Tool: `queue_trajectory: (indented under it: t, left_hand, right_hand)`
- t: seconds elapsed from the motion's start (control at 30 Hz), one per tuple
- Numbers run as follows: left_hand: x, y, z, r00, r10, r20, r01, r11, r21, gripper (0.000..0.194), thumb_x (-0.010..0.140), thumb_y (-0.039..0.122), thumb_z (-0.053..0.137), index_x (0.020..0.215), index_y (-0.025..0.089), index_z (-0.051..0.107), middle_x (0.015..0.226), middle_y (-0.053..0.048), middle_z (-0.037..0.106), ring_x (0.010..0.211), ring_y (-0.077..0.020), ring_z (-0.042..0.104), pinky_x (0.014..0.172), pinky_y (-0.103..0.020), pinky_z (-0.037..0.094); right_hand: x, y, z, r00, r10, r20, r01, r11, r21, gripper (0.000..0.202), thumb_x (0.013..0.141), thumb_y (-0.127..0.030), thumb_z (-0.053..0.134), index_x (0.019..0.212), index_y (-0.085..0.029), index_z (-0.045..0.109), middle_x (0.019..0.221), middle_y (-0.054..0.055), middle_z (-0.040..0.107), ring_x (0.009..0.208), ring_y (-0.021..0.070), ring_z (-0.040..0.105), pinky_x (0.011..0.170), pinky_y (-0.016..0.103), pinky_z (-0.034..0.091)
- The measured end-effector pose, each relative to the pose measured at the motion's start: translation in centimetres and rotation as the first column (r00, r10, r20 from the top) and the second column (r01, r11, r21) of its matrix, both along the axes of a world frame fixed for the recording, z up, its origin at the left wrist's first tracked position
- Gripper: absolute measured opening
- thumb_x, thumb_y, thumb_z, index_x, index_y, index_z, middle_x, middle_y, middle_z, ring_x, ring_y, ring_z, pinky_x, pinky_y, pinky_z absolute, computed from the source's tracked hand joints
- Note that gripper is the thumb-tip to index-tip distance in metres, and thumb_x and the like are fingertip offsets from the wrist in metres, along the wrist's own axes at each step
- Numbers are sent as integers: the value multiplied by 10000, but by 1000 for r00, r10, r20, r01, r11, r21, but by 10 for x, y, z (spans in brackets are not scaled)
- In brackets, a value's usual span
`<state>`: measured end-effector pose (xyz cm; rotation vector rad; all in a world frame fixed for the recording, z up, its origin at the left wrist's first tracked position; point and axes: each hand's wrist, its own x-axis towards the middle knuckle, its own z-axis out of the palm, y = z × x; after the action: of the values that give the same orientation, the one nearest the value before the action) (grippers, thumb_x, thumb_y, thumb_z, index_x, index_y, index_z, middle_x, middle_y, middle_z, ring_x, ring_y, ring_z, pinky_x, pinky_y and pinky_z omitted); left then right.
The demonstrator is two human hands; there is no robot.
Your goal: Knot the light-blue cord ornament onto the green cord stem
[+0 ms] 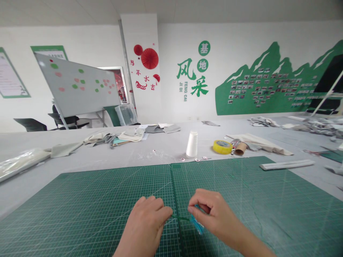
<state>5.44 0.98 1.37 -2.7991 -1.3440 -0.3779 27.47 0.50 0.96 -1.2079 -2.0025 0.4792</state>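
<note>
Over the seam of two green cutting mats, my left hand (148, 223) is closed, its thumb and fingers pinching one end of a thin green cord (183, 218). The cord runs across to a small bright blue piece (197, 226) below my right hand (214, 214). That hand is closed too, thumb and index finger pressed together, with the blue piece held under its fingers. What the blue piece is I cannot make out; it may have cord wound on it. Part of it is hidden by the fingers. A thin green line, perhaps thread, trails over the right cutting mat (227, 178).
Beyond the mats stand a white thread cone (192, 144) and a yellow tape roll (222, 146), beside a brown cardboard core (240, 148). A rolled pale fabric strip (286, 164) lies on the right mat's far edge. Fabric scraps (131, 134) lie along the grey table (128, 153).
</note>
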Motion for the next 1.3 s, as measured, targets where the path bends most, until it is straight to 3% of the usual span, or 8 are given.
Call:
queue_trajectory:
  t: [0.23, 0.4, 0.63, 0.8, 0.93, 1.1, 1.3]
  left_hand:
    - [-2, 1, -3, 995, 85, 49, -89, 993, 77, 320, 868, 38, 422, 886, 251, 660, 754, -2, 599, 719, -204, 553, 646, -318, 351]
    - [-4, 2, -5, 977, 150, 153, -169, 978, 119, 297, 927, 113, 403, 937, 234, 674, 778, -19, 623, 715, -205, 585, 657, -319, 428]
    - [-6, 2, -9, 897, 203, 392, -220, 975, -1, 260, 961, 269, 419, 960, 264, 679, 846, -8, 673, 773, -182, 639, 675, -263, 492]
    - [-6, 3, -6, 811, 265, 521, -159, 958, -241, 221, 950, 283, 451, 921, 258, 669, 852, 10, 672, 791, -173, 642, 721, -270, 490]
    - [-5, 5, -3, 771, 269, 577, -85, 942, -326, 211, 942, 287, 475, 884, 248, 674, 798, 19, 648, 769, -167, 623, 709, -267, 469]
    - [-3, 6, 1, 755, 203, 624, 18, 944, -329, 214, 927, 259, 490, 828, 233, 679, 765, 10, 633, 734, -158, 590, 684, -248, 446]
    - [-2, 5, 1, 822, -13, 570, 183, 953, -242, 238, 946, 216, 476, 791, 213, 656, 701, 12, 558, 693, -141, 536, 650, -232, 389]
  right_hand:
    - [-6, -8, -5, 993, -17, 115, -22, 946, 324, 175, 865, -152, 528, 736, -180, 643, 611, -2, 557, 559, 133, 495, 537, 254, 307]
    - [-12, -10, -10, 979, -35, 200, -44, 925, 378, 235, 889, -150, 471, 721, -184, 632, 620, 14, 578, 567, 151, 511, 541, 276, 310]
    - [-16, -9, -17, 980, -16, 200, -42, 958, 285, 274, 918, -153, 406, 766, -181, 632, 624, 10, 593, 561, 151, 531, 541, 277, 318]
    - [-15, -7, -21, 998, -3, 67, -7, 990, 143, 234, 923, -188, 440, 783, -188, 627, 649, -5, 603, 585, 139, 546, 568, 252, 347]
    - [-14, -3, -20, 999, -17, -32, 19, 999, 44, 217, 917, -220, 483, 756, -192, 626, 611, -30, 544, 557, 127, 495, 552, 238, 331]
    - [-10, 3, -19, 984, -16, -176, 0, 996, -88, 314, 903, -301, 516, 615, -181, 544, 545, -56, 385, 521, 116, 370, 508, 236, 275]
    - [-3, 11, -17, 908, 79, -412, -196, 948, -250, 246, 837, -339, 597, 666, -164, 624, 586, -31, 496, 552, 119, 414, 539, 240, 332]
